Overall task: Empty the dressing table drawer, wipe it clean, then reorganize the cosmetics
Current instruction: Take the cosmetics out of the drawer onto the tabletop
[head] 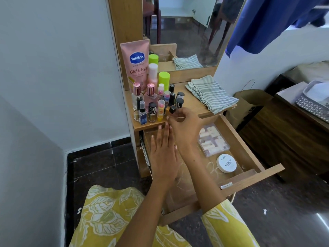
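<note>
At the front edge of the dressing table top (194, 106), the right hand (185, 125) pinches a small dark-capped bottle (172, 109) between thumb and fingertips, holding it upright right beside the crowd of cosmetics (154, 104) already standing there. The left hand (162, 155) lies flat and empty, fingers spread, over the near-left part of the open drawer (249, 154), its fingertips reaching the table's front lip.

Two things are left in the drawer, both to the right of and below the hands: a clear box of small pale pieces (212, 139) and, nearer the drawer front, a round white tub (226, 163) (its lid reads "nail polish"). The box's long side runs roughly front to back along the drawer. Once the bottle is set down, the right hand looks the nearer one to both, needing only to swing down and rightward; the left would have to cross over. The striped cloth (211, 95) waits folded on the table's right side.
</note>
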A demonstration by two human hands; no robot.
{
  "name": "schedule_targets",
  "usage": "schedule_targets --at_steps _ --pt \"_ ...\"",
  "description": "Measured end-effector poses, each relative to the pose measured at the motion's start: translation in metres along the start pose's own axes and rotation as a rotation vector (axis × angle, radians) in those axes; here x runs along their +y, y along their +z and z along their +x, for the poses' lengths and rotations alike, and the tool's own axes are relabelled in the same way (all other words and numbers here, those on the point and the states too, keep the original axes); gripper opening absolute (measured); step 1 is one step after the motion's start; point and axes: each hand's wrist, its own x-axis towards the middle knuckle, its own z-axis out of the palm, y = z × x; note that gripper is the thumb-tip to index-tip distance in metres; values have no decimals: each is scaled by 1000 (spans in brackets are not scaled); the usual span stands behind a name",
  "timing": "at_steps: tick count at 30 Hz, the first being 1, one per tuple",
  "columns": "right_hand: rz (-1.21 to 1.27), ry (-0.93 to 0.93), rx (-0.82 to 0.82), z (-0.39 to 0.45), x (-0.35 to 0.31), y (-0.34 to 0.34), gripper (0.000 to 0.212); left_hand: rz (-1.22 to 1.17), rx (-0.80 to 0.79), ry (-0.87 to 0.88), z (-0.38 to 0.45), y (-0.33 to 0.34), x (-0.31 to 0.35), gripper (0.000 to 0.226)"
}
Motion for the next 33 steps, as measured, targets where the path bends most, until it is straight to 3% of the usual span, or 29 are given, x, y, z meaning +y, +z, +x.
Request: schedule_targets --at_steps 14,25,28,31,33 --pt "26 39 12 -5 5 9 16 -12 26 31 -1 -2 0 74" --pt "57 -30 22 -6 15 -3 18 -46 21 14 -1 -2 1 67" --pt "-164 -93 -3 -7 35 -26 11 -55 27 18 -1 0 2 63" --pt "-546 5 -128 7 65 -57 24 -83 37 12 -1 2 1 62" --pt "-765 131 -307 19 81 -72 46 -92 44 16 0 2 1 61"
